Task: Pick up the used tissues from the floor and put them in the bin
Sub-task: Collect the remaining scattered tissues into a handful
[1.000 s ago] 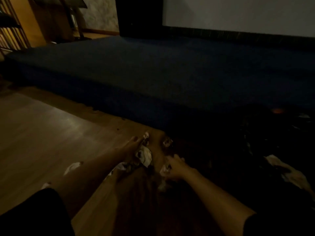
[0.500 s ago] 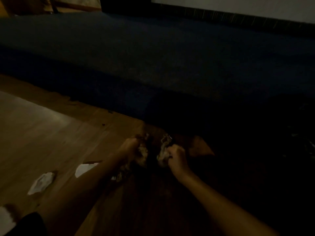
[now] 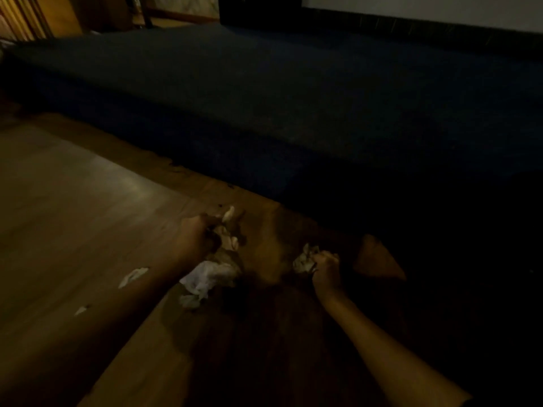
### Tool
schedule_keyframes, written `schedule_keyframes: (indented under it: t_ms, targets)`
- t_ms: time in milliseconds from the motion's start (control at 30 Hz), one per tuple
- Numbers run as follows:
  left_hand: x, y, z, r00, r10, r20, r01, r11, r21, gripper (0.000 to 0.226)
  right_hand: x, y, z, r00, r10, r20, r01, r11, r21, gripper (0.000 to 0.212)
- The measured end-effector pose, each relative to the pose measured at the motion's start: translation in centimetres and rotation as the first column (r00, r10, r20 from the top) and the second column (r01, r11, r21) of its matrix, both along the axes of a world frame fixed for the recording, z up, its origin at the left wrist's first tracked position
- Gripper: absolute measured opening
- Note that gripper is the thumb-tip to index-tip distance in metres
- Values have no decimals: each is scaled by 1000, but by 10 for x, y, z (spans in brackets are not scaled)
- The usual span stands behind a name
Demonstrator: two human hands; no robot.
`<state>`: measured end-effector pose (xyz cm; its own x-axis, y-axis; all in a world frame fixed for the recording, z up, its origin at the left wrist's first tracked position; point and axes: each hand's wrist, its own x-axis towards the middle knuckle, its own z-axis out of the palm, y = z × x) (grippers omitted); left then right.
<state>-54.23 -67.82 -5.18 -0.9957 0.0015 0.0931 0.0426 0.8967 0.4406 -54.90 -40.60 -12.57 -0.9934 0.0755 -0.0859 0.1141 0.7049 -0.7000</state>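
The room is dim. My left hand (image 3: pixel 197 239) is closed around crumpled white tissues (image 3: pixel 226 234) just above the wooden floor. My right hand (image 3: pixel 324 267) grips another crumpled tissue wad (image 3: pixel 304 259), to the right of the left hand. A larger white tissue (image 3: pixel 205 277) lies on the floor beside my left forearm. Two smaller tissue pieces lie further left, one (image 3: pixel 132 276) and a tiny scrap (image 3: pixel 80 310). No bin shows in the head view.
A dark blue rug or mat (image 3: pixel 293 98) covers the floor beyond my hands, its edge running diagonally. Deep shadow fills the right side. A wooden shelf (image 3: pixel 20 22) and furniture legs stand at the far left. Bare wooden floor (image 3: pixel 73 201) spreads to the left.
Both hands closed on tissues from the floor; the right hand has since moved right, away from the left, with its wad. The view has shifted, so more tissues show on the left.
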Motion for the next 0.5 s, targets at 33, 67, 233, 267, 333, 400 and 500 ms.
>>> schedule_keyframes:
  t_ms: [33, 67, 233, 267, 333, 400, 500]
  targets:
    - [5, -17, -1, 998, 64, 14, -64, 997, 40, 36, 5, -4, 5, 999, 38, -34, -37, 999, 18, 39]
    - [14, -30, -3, 993, 116, 22, -117, 990, 74, 35, 7, -11, 9, 996, 69, -48, -69, 998, 10, 32]
    - [65, -74, -18, 961, 274, -42, -265, 954, 143, 23, 30, -94, 37, 959, 251, -134, -258, 965, -37, 15]
    - [75, -80, -21, 952, 306, -18, -301, 945, 129, 22, 35, -112, 47, 938, 293, -184, -304, 952, -35, 18]
    - [94, -95, -31, 930, 366, -17, -365, 929, 64, 19, 50, -143, 65, 882, 413, -228, -430, 902, -31, 51]
    - [113, -109, -36, 918, 397, -20, -396, 918, 24, 20, 61, -168, 71, 851, 479, -216, -468, 878, 99, 46]
    - [134, -116, -38, 924, 372, 84, -359, 923, -137, 35, 70, -202, 56, 814, 537, -222, -504, 843, 190, 34]
